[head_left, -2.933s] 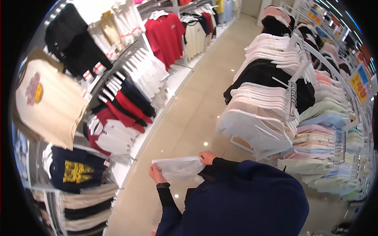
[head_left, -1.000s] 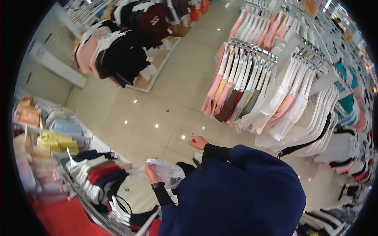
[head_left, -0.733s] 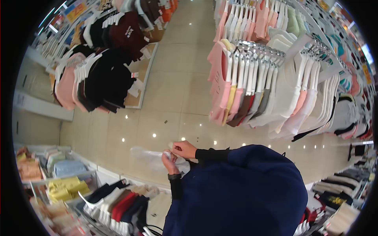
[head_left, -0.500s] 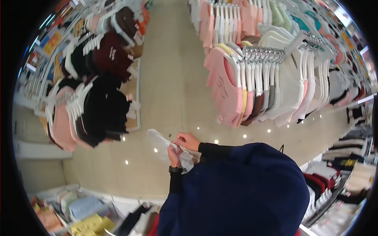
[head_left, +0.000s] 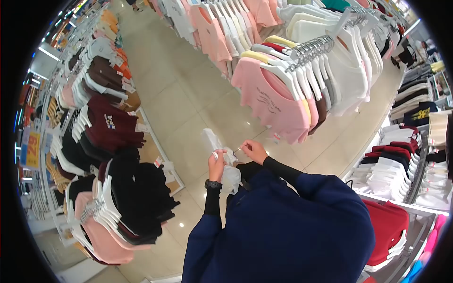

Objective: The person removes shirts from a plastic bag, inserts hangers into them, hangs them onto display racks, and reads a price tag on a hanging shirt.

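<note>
My left hand (head_left: 216, 165), with a dark watch at its wrist, is closed on a crumpled, translucent white plastic bag (head_left: 231, 178). Part of the bag sticks up beyond the fingers and part hangs down beside the wrist. To the right of it, my right hand (head_left: 255, 151) has thumb and fingers pressed together near the bag's edge. Something small and thin shows at those fingertips, too small to name. The two hands are a short way apart, both in front of my dark blue top.
A rack of pink and white shirts (head_left: 273, 101) stands ahead to the right. Black and maroon shirts (head_left: 141, 193) hang on the left. A tiled floor aisle (head_left: 165, 94) runs between them. Red garments (head_left: 384, 231) are at the lower right.
The view has turned, bringing the black shirts closer on the left. My right hand has moved away from my left, which still holds the bag.
</note>
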Demonstrator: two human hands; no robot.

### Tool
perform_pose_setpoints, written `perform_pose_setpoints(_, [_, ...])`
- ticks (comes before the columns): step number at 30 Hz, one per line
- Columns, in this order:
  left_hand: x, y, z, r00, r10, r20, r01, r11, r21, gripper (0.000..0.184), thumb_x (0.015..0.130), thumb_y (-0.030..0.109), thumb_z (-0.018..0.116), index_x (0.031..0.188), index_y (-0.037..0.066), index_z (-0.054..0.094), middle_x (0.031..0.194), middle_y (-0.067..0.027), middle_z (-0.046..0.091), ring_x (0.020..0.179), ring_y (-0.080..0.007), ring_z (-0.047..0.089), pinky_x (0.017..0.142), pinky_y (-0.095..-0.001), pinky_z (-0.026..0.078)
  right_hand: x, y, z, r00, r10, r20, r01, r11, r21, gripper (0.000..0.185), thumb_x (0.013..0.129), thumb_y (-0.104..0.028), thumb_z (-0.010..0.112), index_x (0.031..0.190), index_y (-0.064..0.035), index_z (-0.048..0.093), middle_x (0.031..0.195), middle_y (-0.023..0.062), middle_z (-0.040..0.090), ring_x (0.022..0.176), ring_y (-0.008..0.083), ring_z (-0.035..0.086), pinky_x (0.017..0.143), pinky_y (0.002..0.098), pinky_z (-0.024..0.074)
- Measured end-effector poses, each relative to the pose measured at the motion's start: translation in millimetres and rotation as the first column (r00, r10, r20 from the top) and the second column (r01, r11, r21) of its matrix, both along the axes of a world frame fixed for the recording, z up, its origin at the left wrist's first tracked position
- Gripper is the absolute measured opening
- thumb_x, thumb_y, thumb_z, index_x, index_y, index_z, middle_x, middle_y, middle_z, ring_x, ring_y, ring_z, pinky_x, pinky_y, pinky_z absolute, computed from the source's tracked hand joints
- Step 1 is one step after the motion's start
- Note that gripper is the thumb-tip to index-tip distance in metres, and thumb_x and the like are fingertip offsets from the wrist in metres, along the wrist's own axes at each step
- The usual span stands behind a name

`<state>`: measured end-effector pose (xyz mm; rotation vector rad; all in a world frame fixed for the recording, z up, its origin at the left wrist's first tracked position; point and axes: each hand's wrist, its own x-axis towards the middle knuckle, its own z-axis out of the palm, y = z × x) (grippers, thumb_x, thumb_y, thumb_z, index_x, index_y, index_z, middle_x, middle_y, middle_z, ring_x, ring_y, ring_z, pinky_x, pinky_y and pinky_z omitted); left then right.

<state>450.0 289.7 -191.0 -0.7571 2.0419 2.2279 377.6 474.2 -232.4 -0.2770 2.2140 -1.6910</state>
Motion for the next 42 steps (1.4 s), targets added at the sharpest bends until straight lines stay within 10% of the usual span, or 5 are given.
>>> perform_pose_setpoints(7, [-112.9,-84.9,-23.5,0.924,-0.280,-0.261,-0.016,0.654,-0.756,0.042,0.103,0.033,0.046,0.091,0.002,0.071,0.064,-0.0103,0.057,0.062,-0.0220,0.055,0.065,-0.0342,0.043,-90.7,-70.4,-3.6,0.995,-0.086,-0.057,0.089,0.995,0.048,0.023,0.091,-0.023,0.063,0.084,-0.0019,0.060,0.064,0.0036,0.058,0.058,0.0101,0.054,0.056,0.0286,0.0436])
perform_pose_setpoints(10, [-170.4,-125.6,-14.6,0.942,-0.266,-0.203,0.007,0.623,-0.782,0.037,0.101,0.031,0.048,0.091,0.005,0.072,0.071,-0.0179,0.062,0.064,-0.0373,0.057,0.063,-0.0398,0.045,-144.5,-101.3,18.4,0.987,-0.097,-0.125,0.107,0.991,0.075,0.022,0.089,-0.022,0.063,0.085,-0.0013,0.060,0.067,0.0066,0.060,0.061,0.0158,0.057,0.059,0.0307,0.0453])
perform_pose_setpoints(22, [-427.5,-273.8,38.0,0.988,-0.026,-0.153,-0.099,0.653,-0.750,0.048,0.093,0.046,0.052,0.084,0.005,0.074,0.069,-0.0155,0.064,0.067,-0.0294,0.060,0.067,-0.0398,0.044,-343.3,-153.6,80.3,0.735,-0.382,-0.560,0.503,0.861,0.073,0.026,0.080,-0.010,0.066,0.103,-0.0027,0.058,0.099,0.0155,0.059,0.094,0.0306,0.058,0.083,0.0388,0.0465])
perform_pose_setpoints(31, [-620.6,-350.7,80.5,0.931,-0.320,-0.176,-0.012,0.456,-0.890,0.025,0.083,0.028,0.063,0.101,0.012,0.068,0.091,-0.0140,0.069,0.086,-0.0353,0.065,0.076,-0.0456,0.049,-462.2,-210.7,110.0,0.526,-0.440,-0.728,0.745,0.650,0.145,0.051,0.073,-0.006,0.068,0.121,-0.0036,0.050,0.112,0.0191,0.056,0.107,0.0381,0.053,0.092,0.0437,0.0439])
perform_pose_setpoints(42, [-849.2,-312.6,100.6,0.260,-0.926,-0.273,0.110,0.309,-0.945,0.050,0.076,0.019,0.068,0.125,0.015,0.057,0.114,-0.0147,0.065,0.105,-0.0355,0.061,0.087,-0.0436,0.049,-461.8,-207.8,99.2,0.546,-0.530,-0.649,0.821,0.494,0.287,0.051,0.073,-0.006,0.061,0.124,-0.0069,0.052,0.101,0.0240,0.063,0.096,0.0436,0.059,0.083,0.0475,0.0484])
